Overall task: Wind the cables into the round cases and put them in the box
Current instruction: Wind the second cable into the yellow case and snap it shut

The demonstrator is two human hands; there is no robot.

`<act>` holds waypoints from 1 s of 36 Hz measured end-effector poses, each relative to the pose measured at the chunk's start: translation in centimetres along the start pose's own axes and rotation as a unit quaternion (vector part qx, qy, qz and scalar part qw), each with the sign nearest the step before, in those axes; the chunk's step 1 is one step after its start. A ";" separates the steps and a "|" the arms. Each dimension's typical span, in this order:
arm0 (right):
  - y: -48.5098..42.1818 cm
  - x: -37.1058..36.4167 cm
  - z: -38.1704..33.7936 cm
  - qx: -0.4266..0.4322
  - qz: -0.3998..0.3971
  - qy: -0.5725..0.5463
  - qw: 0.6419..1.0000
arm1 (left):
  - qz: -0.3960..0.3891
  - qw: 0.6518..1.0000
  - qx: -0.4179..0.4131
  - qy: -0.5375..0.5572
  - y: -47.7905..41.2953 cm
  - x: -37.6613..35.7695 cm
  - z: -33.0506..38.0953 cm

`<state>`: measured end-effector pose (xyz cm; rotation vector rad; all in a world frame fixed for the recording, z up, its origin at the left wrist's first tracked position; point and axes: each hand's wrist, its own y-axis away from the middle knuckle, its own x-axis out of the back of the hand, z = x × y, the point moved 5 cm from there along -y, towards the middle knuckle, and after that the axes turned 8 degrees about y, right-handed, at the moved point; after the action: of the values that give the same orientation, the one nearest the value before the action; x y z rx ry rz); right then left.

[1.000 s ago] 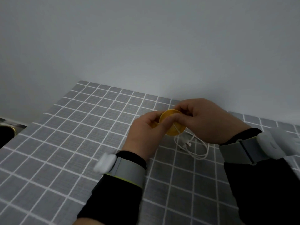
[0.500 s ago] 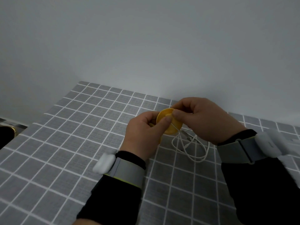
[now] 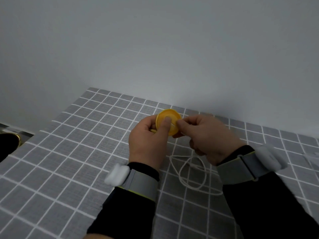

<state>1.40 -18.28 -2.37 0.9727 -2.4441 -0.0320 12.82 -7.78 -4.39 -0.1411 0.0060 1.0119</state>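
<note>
**Cable barely wound, no box in view**

At the far left edge of the frame sits a dark, gold-rimmed object (image 3: 7, 144), cut off and too dim to name. The grey checked surface (image 3: 69, 152) fills the lower frame. At the centre my left hand (image 3: 148, 142) grips the yellow round case (image 3: 170, 118), thumb pressed on its face. My right hand (image 3: 207, 137) pinches the white cable (image 3: 191, 173) at the case's right edge, fingers closed on it. Most of the cable lies in loose loops lower right of centre, so I judge the winding is hardly begun. Boxing comes after, and those loops may snag.
</note>
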 end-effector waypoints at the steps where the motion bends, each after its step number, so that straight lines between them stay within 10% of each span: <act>1: 0.2 -0.6 0.1 -0.024 -0.017 -0.061 0.998 | 0.005 1.000 0.004 0.003 0.0 0.1 -0.1; 5: 0.0 -1.7 0.4 -0.037 -0.005 -0.178 0.983 | 0.016 0.999 0.026 0.035 -0.1 0.2 0.0; 15: 0.9 2.9 -2.6 0.166 0.094 0.096 0.977 | -0.117 0.976 0.086 0.160 0.5 -1.4 0.3; 25: 1.2 3.6 -2.8 0.173 0.036 0.307 0.935 | -0.201 0.972 0.055 0.112 0.9 -2.3 0.3; 36: 0.1 2.6 -1.6 0.155 0.116 0.194 0.962 | -0.113 0.989 0.039 0.092 -0.1 -1.2 -0.7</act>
<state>0.50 -19.63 0.18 0.7227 -2.2107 0.5842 12.30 -8.96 -4.94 -0.1592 0.1952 0.7684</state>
